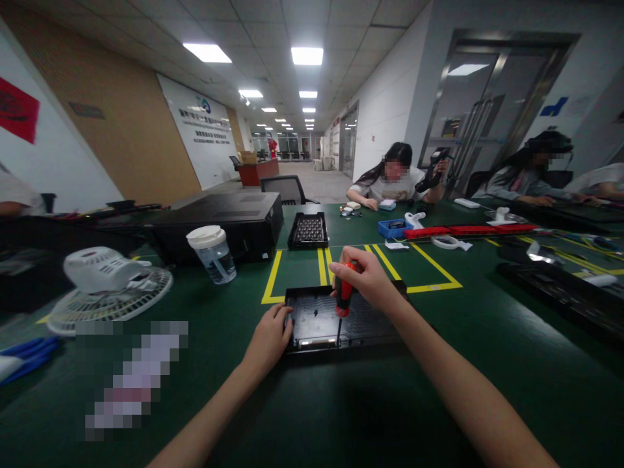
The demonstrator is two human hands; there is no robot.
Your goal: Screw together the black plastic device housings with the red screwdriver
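A shallow black plastic casing (312, 325) lies flat on the green table in front of me, its ribbed inner side facing up. My left hand (273, 330) grips the casing's left edge, fingers bent over the rim. In my right hand (365, 276) is a red and black screwdriver (344, 292), held upright with its shaft pointing down into the casing. The tip meets the casing near its front edge; a screw under it is too small to make out. A small dark piece (316, 313) lies inside the casing, left of the screwdriver.
Beyond the casing stand a black tray of small parts (309, 231), a lidded cup (213, 255) and a large black box (219, 221). A white fan (107, 286) lies left. A blue bin (394, 227) sits near a co-worker (390, 182). Another black panel (556, 296) is right.
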